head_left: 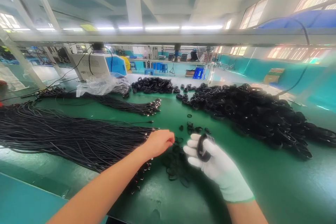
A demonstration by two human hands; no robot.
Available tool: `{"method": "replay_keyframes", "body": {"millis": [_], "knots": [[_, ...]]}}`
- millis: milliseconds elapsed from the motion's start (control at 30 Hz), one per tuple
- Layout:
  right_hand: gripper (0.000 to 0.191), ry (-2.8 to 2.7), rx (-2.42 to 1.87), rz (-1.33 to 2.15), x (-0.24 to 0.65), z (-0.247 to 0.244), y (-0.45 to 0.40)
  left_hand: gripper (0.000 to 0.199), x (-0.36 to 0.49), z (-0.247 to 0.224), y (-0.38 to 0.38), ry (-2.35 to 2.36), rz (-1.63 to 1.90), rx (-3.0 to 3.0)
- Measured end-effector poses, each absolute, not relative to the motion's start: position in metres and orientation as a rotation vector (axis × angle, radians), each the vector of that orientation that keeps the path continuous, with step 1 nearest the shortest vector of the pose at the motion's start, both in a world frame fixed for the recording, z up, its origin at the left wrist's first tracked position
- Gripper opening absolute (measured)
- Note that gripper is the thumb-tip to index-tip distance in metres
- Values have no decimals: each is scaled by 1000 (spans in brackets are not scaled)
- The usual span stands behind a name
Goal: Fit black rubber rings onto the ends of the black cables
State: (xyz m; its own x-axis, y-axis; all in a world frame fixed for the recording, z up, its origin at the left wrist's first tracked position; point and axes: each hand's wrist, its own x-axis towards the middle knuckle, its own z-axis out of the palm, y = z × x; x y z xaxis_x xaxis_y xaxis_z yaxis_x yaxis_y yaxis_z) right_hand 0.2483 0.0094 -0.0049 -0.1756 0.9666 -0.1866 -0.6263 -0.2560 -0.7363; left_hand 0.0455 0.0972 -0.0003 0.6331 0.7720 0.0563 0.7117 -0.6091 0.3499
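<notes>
Gloved right hand (219, 166) gripping a black coil (201, 150) over the green table (275, 185)

Bare left hand (160, 142) is curled nearby, can't tell if it's pinching anything. Thin black bands (172, 173) between them, loose cables (78, 140) off left, big heap of coils (249, 112) farther back right, white-and-blue machine (91, 65) behind the cables.
</notes>
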Motion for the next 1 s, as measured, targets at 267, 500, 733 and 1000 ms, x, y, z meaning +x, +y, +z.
{"method": "replay_keyframes", "body": {"millis": [267,500,733,1000], "knots": [[43,-618,-731,1769,244,-8,8,11,56,-16,93,1092,79,2673],[37,-558,-834,1635,237,-5,11,13,30,-4,94,1271,164,2592],[39,-627,-854,1607,228,-10,12,12,7,0,69,1347,261,2557],[39,-646,-688,1823,224,-18,8,7,12,-9,69,1263,280,2554]]}}
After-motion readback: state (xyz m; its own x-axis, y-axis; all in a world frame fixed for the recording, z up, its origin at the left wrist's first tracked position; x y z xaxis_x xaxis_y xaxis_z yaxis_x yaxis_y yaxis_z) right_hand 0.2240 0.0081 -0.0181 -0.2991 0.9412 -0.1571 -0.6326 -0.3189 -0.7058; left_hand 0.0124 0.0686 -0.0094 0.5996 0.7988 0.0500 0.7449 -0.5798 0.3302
